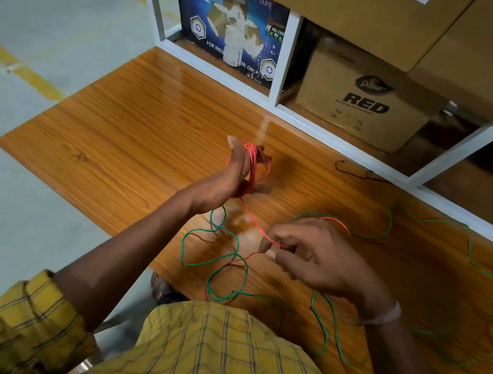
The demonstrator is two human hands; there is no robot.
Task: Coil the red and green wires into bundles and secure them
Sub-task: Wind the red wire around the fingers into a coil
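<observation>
A counter [116, 127] is filling the frame's middle. A tape box [227, 26] and a Dabur box [363, 108] are sitting on a shelf [280, 101] at the top; a black wire [352, 172] is lying centre right.

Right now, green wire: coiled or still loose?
Loose. The green wire lies spread in open loops on the table; only red wire wraps the left hand.

Wire coil [252, 169] round the left hand [227, 181]; loose wire [223, 264] on the worktop [122, 128]; boxes [363, 108] behind.
</observation>
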